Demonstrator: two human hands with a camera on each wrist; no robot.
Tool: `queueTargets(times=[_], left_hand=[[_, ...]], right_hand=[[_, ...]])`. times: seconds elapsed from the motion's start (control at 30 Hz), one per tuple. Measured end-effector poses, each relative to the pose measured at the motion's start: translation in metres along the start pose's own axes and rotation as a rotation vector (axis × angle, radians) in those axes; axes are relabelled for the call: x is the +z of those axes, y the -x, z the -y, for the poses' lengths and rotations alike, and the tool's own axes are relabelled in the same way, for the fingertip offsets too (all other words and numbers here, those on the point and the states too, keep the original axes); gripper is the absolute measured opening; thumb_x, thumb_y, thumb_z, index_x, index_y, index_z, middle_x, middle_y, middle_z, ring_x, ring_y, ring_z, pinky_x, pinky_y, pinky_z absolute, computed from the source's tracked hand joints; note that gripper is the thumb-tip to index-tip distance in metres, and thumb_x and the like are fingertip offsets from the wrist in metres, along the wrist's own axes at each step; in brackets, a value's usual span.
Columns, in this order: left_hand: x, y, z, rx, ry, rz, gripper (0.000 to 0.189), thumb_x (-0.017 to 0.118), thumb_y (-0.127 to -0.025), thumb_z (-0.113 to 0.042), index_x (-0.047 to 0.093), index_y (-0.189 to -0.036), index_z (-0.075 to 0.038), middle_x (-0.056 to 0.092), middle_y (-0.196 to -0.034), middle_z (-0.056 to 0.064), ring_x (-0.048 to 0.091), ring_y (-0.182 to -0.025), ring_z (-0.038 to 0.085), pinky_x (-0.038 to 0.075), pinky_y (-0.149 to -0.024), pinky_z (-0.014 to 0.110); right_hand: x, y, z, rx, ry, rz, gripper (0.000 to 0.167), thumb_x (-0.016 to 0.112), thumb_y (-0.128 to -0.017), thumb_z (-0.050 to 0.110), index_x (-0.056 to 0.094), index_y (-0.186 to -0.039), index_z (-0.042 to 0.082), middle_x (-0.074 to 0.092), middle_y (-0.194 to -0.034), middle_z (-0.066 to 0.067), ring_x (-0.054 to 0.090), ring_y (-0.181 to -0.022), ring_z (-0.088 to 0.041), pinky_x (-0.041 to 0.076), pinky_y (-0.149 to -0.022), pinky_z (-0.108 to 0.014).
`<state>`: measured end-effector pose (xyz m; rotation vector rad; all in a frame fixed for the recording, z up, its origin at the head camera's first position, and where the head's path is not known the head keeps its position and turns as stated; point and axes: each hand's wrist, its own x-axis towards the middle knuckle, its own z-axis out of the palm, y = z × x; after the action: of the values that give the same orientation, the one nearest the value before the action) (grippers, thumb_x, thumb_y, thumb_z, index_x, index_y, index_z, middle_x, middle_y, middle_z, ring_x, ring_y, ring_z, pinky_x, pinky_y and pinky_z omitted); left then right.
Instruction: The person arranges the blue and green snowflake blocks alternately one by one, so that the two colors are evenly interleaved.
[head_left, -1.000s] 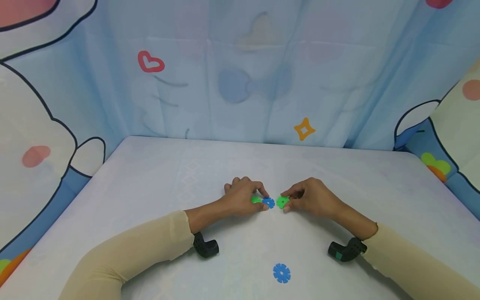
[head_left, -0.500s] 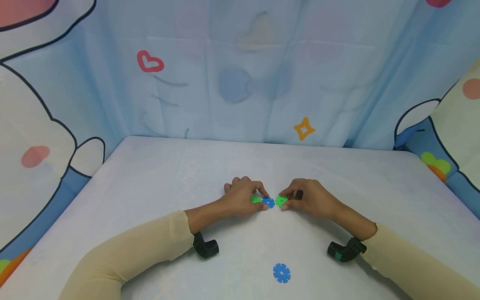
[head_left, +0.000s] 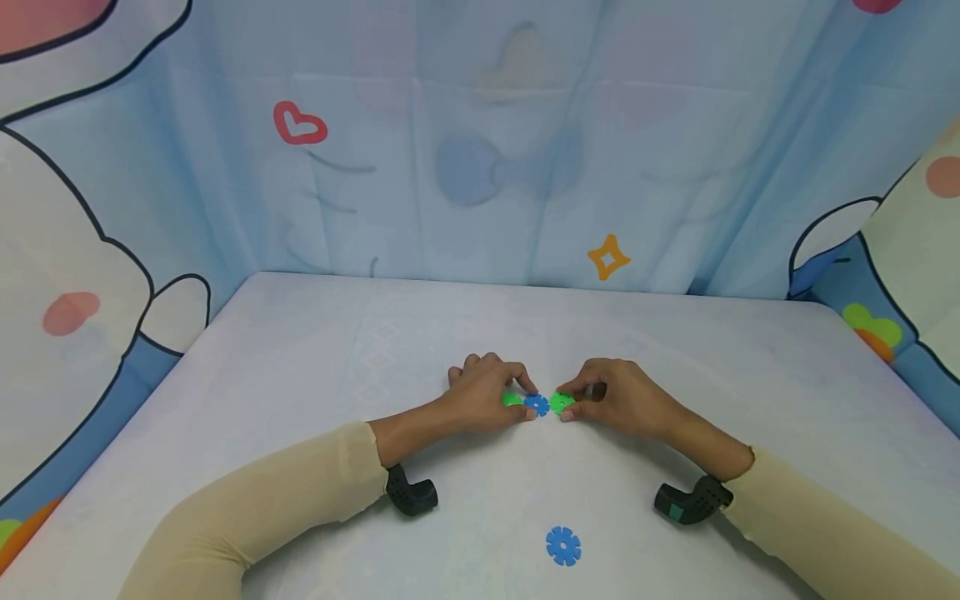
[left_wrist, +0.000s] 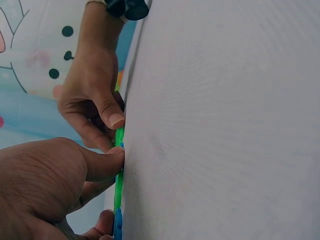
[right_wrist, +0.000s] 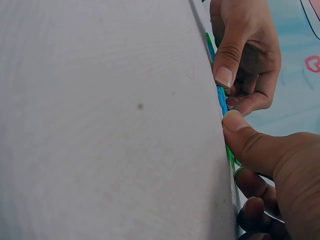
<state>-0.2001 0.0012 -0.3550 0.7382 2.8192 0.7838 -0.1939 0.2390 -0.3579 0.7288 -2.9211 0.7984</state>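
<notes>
My left hand (head_left: 483, 394) pinches a blue notched disc (head_left: 536, 406) between thumb and index finger. A green disc (head_left: 513, 400) sits on its left side, partly covered by that hand. In the left wrist view a further blue piece (left_wrist: 118, 225) shows in line under the fingers. My right hand (head_left: 622, 397) holds another green notched disc (head_left: 561, 403) by its upper and lower edges. This green disc meets the blue disc's right edge; whether their slots interlock, I cannot tell. In the right wrist view, the thumbs partly cover the row of discs.
A loose blue notched disc (head_left: 563, 546) lies flat on the white tablecloth (head_left: 337, 333), nearer the front. Black wrist cameras, one on the left (head_left: 411, 492) and one on the right (head_left: 693, 500), hang under the forearms. A printed blue curtain (head_left: 480, 150) stands behind the table.
The right hand has shifted slightly left with its green disc, closing the gap to the blue disc. The left hand and the loose blue disc have stayed put.
</notes>
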Motion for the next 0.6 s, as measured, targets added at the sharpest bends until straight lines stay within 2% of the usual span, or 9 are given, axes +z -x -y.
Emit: queueTargets(times=[0.2,0.6], left_hand=[[0.0006,-0.0003,-0.0001,0.005,-0.004,-0.006,0.022,0.076,-0.084,-0.038,0.072,-0.105,-0.033,0.059,-0.108,0.0,0.047,-0.105,0.02,0.032,-0.081,0.041],[0.0005,-0.0003,0.0004,0.006,-0.008,-0.008,0.023,0.076,-0.085,-0.039,0.072,-0.106,-0.032,0.06,-0.108,0.001,0.048,-0.106,0.022,0.032,-0.081,0.041]], right_hand=[[-0.0016,0.001,0.0005,0.014,-0.01,0.016,0.032,0.085,-0.075,0.033,0.079,-0.103,0.016,0.066,-0.078,0.011,0.054,-0.071,-0.006,0.045,-0.062,-0.022],[-0.003,0.0011,0.0054,0.115,-0.023,0.023,0.035,0.086,-0.074,0.032,0.079,-0.104,0.016,0.069,-0.079,0.007,0.06,-0.081,-0.009,0.042,-0.061,-0.024]])
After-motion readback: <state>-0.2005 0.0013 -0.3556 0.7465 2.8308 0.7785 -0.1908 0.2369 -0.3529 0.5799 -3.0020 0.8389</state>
